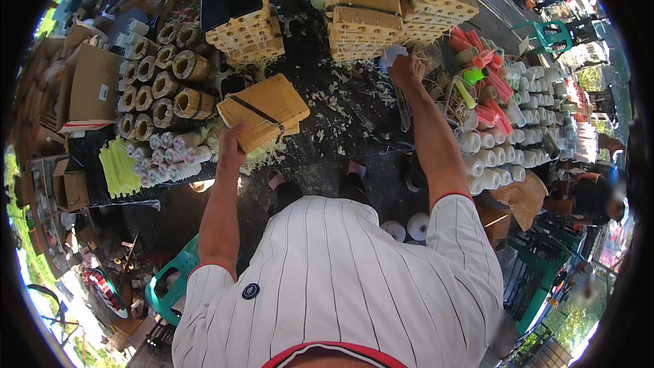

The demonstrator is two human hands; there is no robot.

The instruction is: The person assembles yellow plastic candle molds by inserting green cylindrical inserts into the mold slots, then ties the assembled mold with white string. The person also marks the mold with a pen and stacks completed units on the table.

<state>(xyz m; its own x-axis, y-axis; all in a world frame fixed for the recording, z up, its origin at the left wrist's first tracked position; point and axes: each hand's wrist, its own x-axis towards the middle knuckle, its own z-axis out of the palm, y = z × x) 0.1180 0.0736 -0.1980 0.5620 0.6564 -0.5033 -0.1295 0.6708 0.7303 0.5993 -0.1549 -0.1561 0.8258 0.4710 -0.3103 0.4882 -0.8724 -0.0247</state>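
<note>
left hand [230,144] grips tan bundle [262,110] | right hand [407,70] well apart

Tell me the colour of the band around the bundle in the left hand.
Black, across the tan bundle held by the left hand; head view.

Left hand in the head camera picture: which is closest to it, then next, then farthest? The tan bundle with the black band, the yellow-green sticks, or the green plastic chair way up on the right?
1. Tan bundle with the black band: the left hand grips its near edge.
2. Yellow-green sticks: off to the left, on the table's edge.
3. Green plastic chair: far up on the right, past the right hand.
</note>
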